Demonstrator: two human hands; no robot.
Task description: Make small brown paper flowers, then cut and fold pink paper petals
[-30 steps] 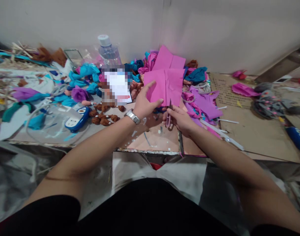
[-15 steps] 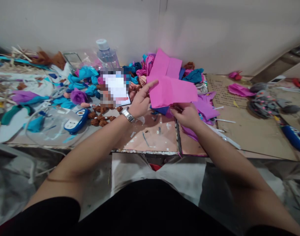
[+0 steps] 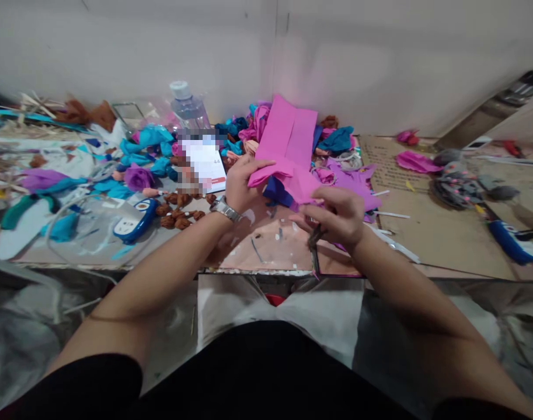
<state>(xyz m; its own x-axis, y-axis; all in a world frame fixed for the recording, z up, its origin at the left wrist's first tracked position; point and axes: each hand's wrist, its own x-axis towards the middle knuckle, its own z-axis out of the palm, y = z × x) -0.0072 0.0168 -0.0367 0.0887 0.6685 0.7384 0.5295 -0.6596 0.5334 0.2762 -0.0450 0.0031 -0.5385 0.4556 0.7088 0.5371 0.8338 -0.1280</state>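
My left hand (image 3: 242, 184), with a metal watch (image 3: 225, 209) on its wrist, pinches the left edge of a folded pink paper sheet (image 3: 293, 175) held above the table. My right hand (image 3: 336, 216) grips the lower right part of the same sheet, fingers curled, with a small snipping scissors (image 3: 314, 236) pointing down out of the palm. Behind the held sheet a second, creased pink sheet (image 3: 290, 131) lies on a heap of crumpled paper.
The worktable (image 3: 266, 251) holds blue and purple paper flowers (image 3: 139, 175), brown paper buds (image 3: 179, 216), a water bottle (image 3: 185, 105), a blue and white power strip (image 3: 133, 219), purple paper scraps (image 3: 354, 181) and white sticks (image 3: 391, 214). Cardboard (image 3: 445, 227) lies at right.
The pink sheet went from held up flat to turned sideways, then folded and pulled lower. My right hand dropped toward me with the scissors, now pointing down.
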